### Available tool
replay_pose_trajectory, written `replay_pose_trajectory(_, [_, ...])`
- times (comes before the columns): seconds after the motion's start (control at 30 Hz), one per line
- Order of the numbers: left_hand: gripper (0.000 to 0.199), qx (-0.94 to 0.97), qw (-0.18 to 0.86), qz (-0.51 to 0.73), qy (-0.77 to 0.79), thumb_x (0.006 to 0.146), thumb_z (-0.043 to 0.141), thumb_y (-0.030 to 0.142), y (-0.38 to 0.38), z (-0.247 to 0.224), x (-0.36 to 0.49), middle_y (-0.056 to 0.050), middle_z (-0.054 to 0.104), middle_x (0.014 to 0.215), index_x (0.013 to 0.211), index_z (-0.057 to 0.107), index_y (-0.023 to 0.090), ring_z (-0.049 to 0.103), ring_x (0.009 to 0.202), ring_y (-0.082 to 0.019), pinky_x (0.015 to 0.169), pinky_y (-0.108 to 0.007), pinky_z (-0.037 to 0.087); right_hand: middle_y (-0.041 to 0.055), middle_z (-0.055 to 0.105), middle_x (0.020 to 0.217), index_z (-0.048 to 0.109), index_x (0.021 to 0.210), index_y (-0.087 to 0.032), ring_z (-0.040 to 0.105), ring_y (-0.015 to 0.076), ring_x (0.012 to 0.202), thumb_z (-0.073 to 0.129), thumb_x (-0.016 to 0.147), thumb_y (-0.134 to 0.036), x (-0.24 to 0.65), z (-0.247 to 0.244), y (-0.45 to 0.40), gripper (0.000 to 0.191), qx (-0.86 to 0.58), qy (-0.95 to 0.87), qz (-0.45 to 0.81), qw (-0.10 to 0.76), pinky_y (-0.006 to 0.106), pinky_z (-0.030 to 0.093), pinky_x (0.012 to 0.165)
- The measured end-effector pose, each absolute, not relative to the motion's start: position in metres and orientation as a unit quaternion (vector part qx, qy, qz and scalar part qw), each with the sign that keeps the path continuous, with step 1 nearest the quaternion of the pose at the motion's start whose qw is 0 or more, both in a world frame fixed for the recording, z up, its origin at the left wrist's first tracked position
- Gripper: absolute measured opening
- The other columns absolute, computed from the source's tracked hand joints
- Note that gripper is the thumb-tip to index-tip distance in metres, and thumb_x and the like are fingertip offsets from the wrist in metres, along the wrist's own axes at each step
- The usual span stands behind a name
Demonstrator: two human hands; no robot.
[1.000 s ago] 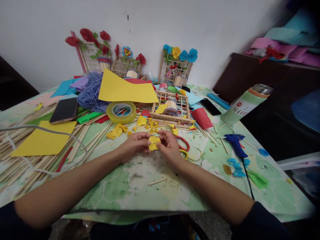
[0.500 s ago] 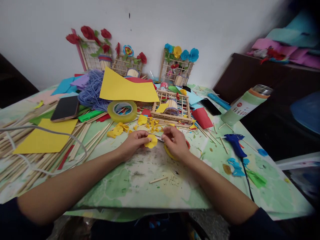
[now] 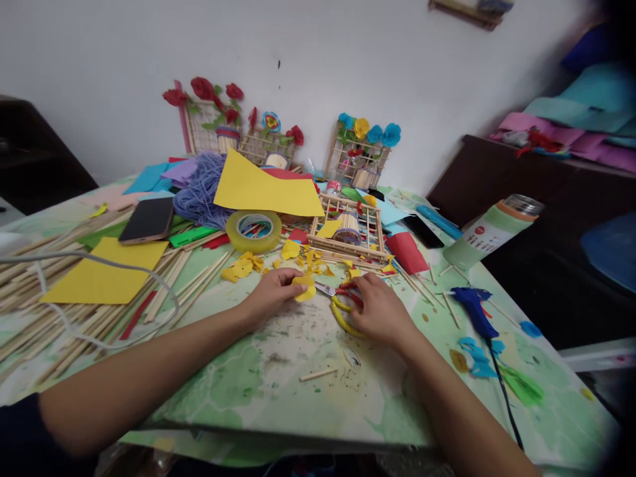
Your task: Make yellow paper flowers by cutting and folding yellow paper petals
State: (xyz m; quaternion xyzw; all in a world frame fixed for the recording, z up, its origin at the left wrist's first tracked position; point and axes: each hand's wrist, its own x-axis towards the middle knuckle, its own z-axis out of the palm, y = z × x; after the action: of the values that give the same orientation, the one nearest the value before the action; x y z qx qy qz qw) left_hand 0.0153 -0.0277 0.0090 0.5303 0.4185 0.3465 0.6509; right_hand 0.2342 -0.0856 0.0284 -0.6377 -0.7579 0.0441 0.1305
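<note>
In the head view, our left hand (image 3: pixel 275 296) pinches the yellow paper flower (image 3: pixel 305 288) at its left edge, above the tablecloth (image 3: pixel 248 391). Our right hand (image 3: pixel 380 308), fingers curled, grips the red-and-yellow scissors (image 3: pixel 348 299), blades pointing at the flower; we cannot tell whether they touch. Open cloth lies between our forearms, down to the near table edge; yellow scraps (image 3: pixel 311 258) crowd the far side. Half a second ago, our right hand was closer to our left.

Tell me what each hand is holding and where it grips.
Left hand: yellow paper flower, by its near-left edge. Right hand: scissors, by the red and yellow handles.
</note>
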Motion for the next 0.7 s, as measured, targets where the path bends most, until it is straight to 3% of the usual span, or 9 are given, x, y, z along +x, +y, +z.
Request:
replay_pose_trajectory(0.1, [0.032, 0.529, 0.652, 0.357, 0.410, 0.063, 0.073, 0.038, -0.026, 0.007, 0.015, 0.003, 0.054, 0.064, 0.078, 0.060, 0.013, 0.046, 0.054, -0.007, 0.047, -0.017, 0.037, 0.0091, 0.061, 0.098, 0.055, 0.105, -0.019, 0.055, 0.0229, 0.090, 0.054, 0.062, -0.013, 0.231, 0.027, -0.089, 0.044, -0.632, -0.764, 0.055, 0.121, 0.029, 0.038, 0.073])
replay_pose_trajectory(0.23, [0.030, 0.523, 0.665, 0.363, 0.391, 0.067, 0.071, 0.039, -0.026, 0.006, 0.016, 0.004, 0.052, 0.059, 0.071, 0.058, 0.012, 0.043, 0.051, -0.005, 0.044, -0.015, 0.031, 0.0086, 0.063, 0.093, 0.053, 0.099, -0.019, 0.058, 0.0220, 0.083, 0.054, 0.062, -0.015, 0.227, 0.026, -0.091, 0.038, -0.652, -0.747, 0.068, 0.107, 0.028, 0.036, 0.064])
replay_pose_trajectory(0.37, [0.031, 0.509, 0.665, 0.387, 0.385, 0.067, 0.072, 0.039, -0.025, 0.007, 0.016, 0.004, 0.053, 0.059, 0.070, 0.057, 0.013, 0.045, 0.052, -0.005, 0.047, -0.015, 0.034, 0.0075, 0.064, 0.087, 0.050, 0.098, -0.019, 0.059, 0.0203, 0.072, 0.055, 0.063, -0.019, 0.225, 0.030, -0.091, 0.035, -0.699, -0.702, 0.085, 0.103, 0.026, 0.032, 0.056])
replay_pose_trajectory(0.47, [0.032, 0.494, 0.656, 0.412, 0.394, 0.065, 0.074, 0.039, -0.024, 0.007, 0.017, 0.002, 0.057, 0.064, 0.072, 0.057, 0.013, 0.050, 0.056, -0.007, 0.052, -0.016, 0.040, 0.0058, 0.064, 0.092, 0.049, 0.105, -0.020, 0.059, 0.0184, 0.071, 0.056, 0.066, -0.021, 0.227, 0.033, -0.090, 0.040, -0.720, -0.667, 0.103, 0.164, 0.025, 0.034, 0.055])
replay_pose_trajectory(0.63, [0.039, 0.464, 0.643, 0.442, 0.421, 0.059, 0.078, 0.036, -0.022, 0.007, 0.018, 0.002, 0.058, 0.068, 0.082, 0.057, 0.014, 0.053, 0.055, -0.008, 0.050, -0.018, 0.044, 0.0042, 0.063, 0.094, 0.033, 0.133, -0.025, 0.060, 0.0180, 0.072, 0.062, 0.071, -0.033, 0.231, 0.027, -0.085, 0.069, -0.704, -0.636, 0.143, 0.281, 0.028, 0.043, 0.063])
replay_pose_trajectory(0.7, [0.040, 0.460, 0.641, 0.449, 0.420, 0.060, 0.078, 0.035, -0.022, 0.007, 0.017, 0.002, 0.059, 0.069, 0.085, 0.057, 0.014, 0.055, 0.056, -0.009, 0.050, -0.019, 0.046, 0.0056, 0.062, 0.102, 0.034, 0.136, -0.026, 0.060, 0.0186, 0.079, 0.059, 0.074, -0.034, 0.230, 0.021, -0.084, 0.067, -0.679, -0.651, 0.160, 0.299, 0.030, 0.045, 0.069])
